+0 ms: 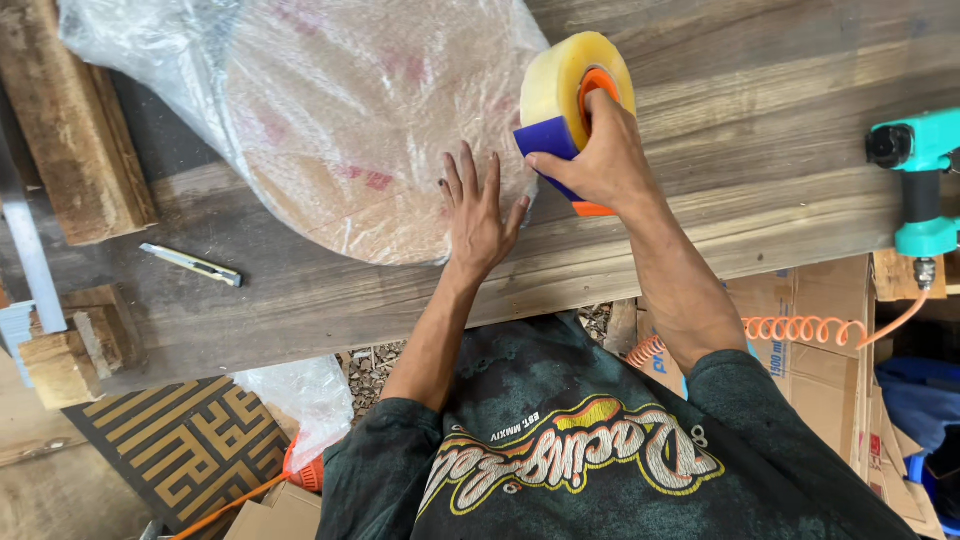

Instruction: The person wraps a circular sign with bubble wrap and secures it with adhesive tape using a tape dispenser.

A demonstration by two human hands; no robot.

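Left hand [478,215] lies flat, fingers spread, on the lower right edge of the bubble-wrapped round parcel [370,120] at upper centre of the worktop [760,150]. Right hand [600,160] grips the tape dispenser [570,100] just beside the parcel's right edge. Open worktop lies rightward up to the teal air tool [920,180]; a utility knife [190,264] sits lower left.

head view, looking steeply down, close over wooden bench [760,130]

wrapped disc [350,120] on bench [760,150] | knife [190,264] left | tape dispenser [575,100] right
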